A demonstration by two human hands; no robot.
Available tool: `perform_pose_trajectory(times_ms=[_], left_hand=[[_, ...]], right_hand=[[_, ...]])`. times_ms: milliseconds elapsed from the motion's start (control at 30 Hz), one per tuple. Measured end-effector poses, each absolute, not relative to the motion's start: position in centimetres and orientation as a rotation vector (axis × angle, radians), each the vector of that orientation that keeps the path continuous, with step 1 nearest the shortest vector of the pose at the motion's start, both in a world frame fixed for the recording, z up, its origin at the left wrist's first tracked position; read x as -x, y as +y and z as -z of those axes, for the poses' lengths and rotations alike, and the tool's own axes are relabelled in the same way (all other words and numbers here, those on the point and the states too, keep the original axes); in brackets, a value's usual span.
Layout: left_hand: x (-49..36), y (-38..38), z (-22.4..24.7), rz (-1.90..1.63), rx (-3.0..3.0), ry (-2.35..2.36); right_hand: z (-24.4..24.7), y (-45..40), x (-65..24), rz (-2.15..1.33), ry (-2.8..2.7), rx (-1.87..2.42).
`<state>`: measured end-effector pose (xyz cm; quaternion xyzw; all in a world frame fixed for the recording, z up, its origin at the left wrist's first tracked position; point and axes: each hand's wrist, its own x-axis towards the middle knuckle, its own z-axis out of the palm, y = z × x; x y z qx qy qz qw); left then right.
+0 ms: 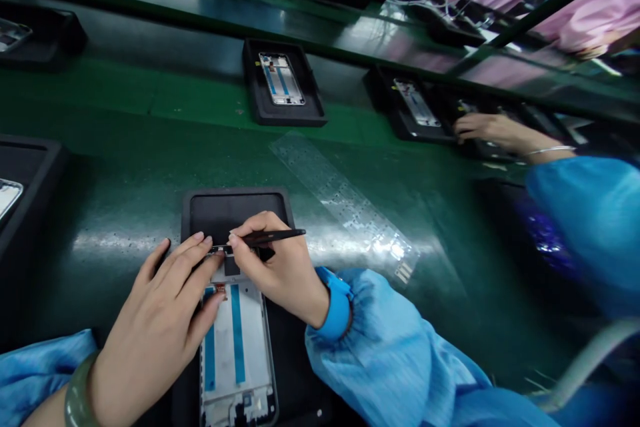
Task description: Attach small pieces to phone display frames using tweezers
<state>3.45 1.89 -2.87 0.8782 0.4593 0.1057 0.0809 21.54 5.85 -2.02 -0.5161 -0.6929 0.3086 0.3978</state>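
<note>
A phone frame (254,347) with two blue strips lies in a black tray (187,213) at the bottom centre. My left hand (167,310) rests across the frame's upper left, its fingers spread and fingertips touching the top edge. Closed in a pinch, my right hand (280,273) holds dark tweezers (273,236) over the top end of the frame. The tweezers' tips are hidden by my fingers.
A clear plastic sheet (345,203) lies right of the tray. Behind stand black trays with phone frames (283,79). At the right, another person's hand (493,132) reaches into a tray. Another tray (43,153) is at the left.
</note>
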Motion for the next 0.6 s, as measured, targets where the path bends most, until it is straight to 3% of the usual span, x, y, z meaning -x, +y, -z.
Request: perform_pose_trajectory(times_ms=[367,600], left_hand=[[-3.42,1.8,2.86,-0.353,-2.655,1.381],[-3.82,1.81,2.75,-0.378,-2.635,1.407]], right_hand=[[2.5,5.48,-21.42,-0.537,-1.99,1.163],[2.46,5.83,-21.68,-0.624,-1.952,1.167]])
